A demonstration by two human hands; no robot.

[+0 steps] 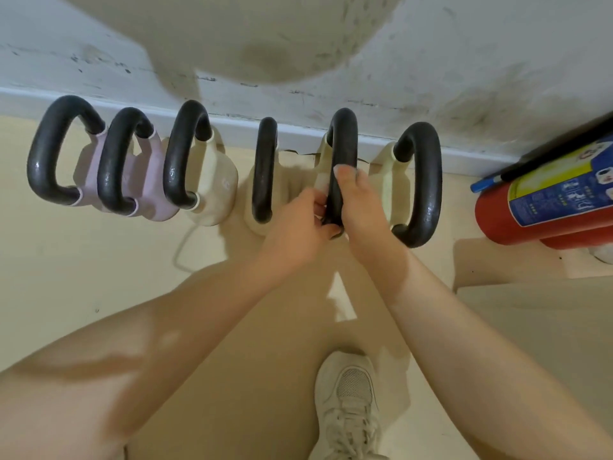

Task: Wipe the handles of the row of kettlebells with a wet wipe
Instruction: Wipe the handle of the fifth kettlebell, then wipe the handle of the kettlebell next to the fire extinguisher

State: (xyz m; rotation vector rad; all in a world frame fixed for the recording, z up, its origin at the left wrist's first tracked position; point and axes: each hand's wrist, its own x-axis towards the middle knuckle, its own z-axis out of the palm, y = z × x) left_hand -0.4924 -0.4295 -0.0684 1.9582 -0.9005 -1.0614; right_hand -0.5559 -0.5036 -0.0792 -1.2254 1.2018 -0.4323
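Both hands are on the fifth black, matte loop handle (343, 141) counting from the person's left, on a cream kettlebell standing against the wall. The right hand (360, 207) is wrapped round the near stretch of this handle, thumb lying up along it. The left hand (298, 224), just beside it, pinches at the handle's lower end with curled fingers. No wet wipe can be made out; if one is there, it is hidden inside the grip.

To the left of the hands stand four more black handles: the nearest (265, 167) on a cream kettlebell, then one (180, 154) on another cream body, then two (114, 161) (46, 151) on lilac kettlebells. Several carry small glints that may be moisture, so they are probably done, though that is a judgement. To the right of the hands, the sixth black handle (428, 180) also shines a little, so I cannot tell whether it remains. Further right lies a red fire extinguisher (504, 214); below the arms, a pale laced trainer (351, 403) on the beige floor (83, 260).
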